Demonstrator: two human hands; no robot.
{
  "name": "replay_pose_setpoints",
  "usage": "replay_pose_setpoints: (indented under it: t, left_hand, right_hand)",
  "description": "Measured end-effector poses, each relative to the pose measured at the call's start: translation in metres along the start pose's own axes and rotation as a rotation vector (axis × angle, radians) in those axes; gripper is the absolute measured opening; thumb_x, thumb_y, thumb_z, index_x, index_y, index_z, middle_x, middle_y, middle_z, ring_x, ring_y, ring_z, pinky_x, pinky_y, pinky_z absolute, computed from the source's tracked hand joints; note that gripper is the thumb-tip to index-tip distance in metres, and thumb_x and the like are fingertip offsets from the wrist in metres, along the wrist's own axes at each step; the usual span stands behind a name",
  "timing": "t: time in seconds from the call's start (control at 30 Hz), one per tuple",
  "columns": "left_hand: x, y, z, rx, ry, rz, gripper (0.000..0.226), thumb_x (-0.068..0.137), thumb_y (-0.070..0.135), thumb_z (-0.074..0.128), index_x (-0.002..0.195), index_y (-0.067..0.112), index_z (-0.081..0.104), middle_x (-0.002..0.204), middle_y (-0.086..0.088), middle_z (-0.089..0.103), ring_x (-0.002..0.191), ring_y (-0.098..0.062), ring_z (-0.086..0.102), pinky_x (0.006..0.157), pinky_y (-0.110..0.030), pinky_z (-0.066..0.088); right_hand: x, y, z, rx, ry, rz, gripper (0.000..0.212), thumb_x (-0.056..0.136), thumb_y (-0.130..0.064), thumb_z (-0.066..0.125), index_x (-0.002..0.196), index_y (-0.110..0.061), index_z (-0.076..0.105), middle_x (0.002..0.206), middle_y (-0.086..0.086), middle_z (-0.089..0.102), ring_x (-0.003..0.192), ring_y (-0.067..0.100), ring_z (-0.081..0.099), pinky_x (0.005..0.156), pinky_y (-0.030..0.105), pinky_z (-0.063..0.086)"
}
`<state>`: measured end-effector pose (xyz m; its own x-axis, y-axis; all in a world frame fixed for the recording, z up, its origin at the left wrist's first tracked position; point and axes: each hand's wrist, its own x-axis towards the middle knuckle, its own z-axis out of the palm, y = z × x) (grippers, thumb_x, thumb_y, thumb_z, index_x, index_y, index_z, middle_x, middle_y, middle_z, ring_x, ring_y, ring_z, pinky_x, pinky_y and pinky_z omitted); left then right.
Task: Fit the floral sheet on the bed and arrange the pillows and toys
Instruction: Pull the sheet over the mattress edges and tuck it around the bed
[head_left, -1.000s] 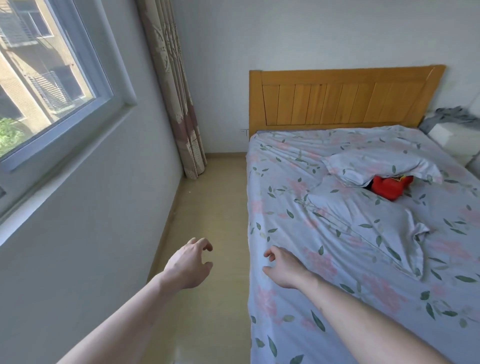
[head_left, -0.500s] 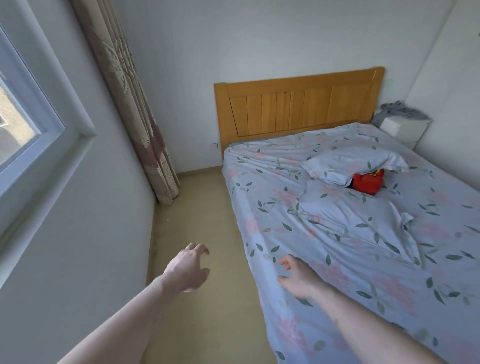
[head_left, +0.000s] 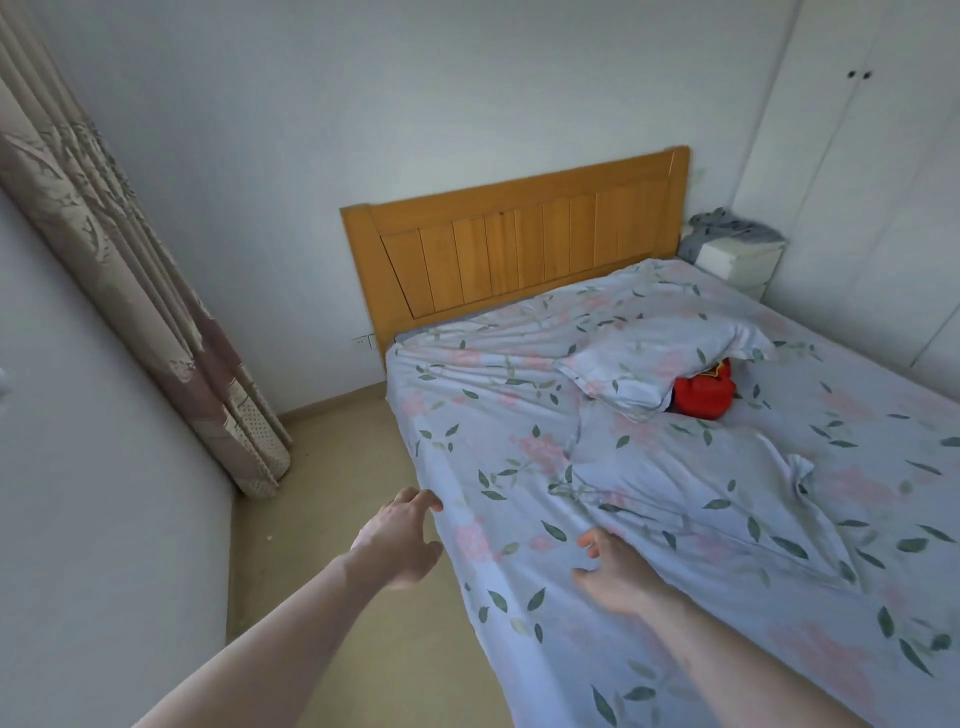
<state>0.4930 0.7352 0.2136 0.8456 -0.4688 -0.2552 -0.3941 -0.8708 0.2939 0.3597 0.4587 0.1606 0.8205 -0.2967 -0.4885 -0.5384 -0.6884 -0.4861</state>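
Observation:
A pale blue floral sheet (head_left: 498, 452) covers the bed, wrinkled near the wooden headboard (head_left: 519, 249). Two pillows in matching floral cases lie mid-bed: one plump pillow (head_left: 660, 358) near the head, one flat pillow (head_left: 696, 488) below it. A red plush toy (head_left: 701, 392) peeks out from under the plump pillow. My left hand (head_left: 400, 540) hovers beside the bed's left edge, fingers loosely curled, holding nothing. Over the sheet near that edge is my right hand (head_left: 613, 571), fingers relaxed and empty.
A narrow strip of beige floor (head_left: 332, 519) runs between the bed and the left wall. A patterned curtain (head_left: 156, 312) hangs in the corner. A white nightstand (head_left: 737, 265) with grey cloth on it stands right of the headboard, by white wardrobe doors (head_left: 862, 156).
The view has swung right, so the window has left the frame and the wardrobe has appeared. Both hands have moved forward along the bed's left edge, still empty.

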Motion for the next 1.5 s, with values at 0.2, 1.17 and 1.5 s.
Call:
replay_pose_setpoints:
  t: [0.2,1.17,1.5]
  left_hand:
    - [0.106,-0.023,-0.05,0.001,0.02,-0.038,0.054,0.091,0.037,0.063,0.142,0.035,0.044,0.147,0.01,0.039,0.129,-0.019,0.048,0.1,-0.034,0.047]
    - [0.617,-0.2,-0.167,0.128,-0.312,0.125,0.073,0.098,0.029,0.054,0.16,0.02,0.017,0.165,0.002,0.015,0.14,-0.028,0.041,0.101,-0.037,0.049]
    - [0.791,-0.218,-0.16,0.116,-0.397,0.073,0.071,0.096,0.028,0.056,0.157,0.019,0.022,0.162,0.0,0.019,0.127,-0.027,0.051,0.083,-0.031,0.05]
  right_hand:
    - [0.102,-0.055,-0.057,0.026,0.009,-0.024,0.052,0.097,-0.036,0.059,0.144,-0.02,0.041,0.147,0.001,0.046,0.128,0.019,0.052,0.098,0.027,0.042]
    - [0.469,-0.255,-0.125,0.191,0.13,0.263,0.041,0.095,-0.037,0.061,0.131,-0.025,0.046,0.127,-0.004,0.05,0.102,0.014,0.058,0.084,0.027,0.046]
    - [0.629,-0.266,-0.158,0.26,0.087,0.29,0.041,0.094,-0.035,0.062,0.131,-0.025,0.046,0.129,-0.002,0.051,0.108,0.016,0.056,0.092,0.03,0.049]
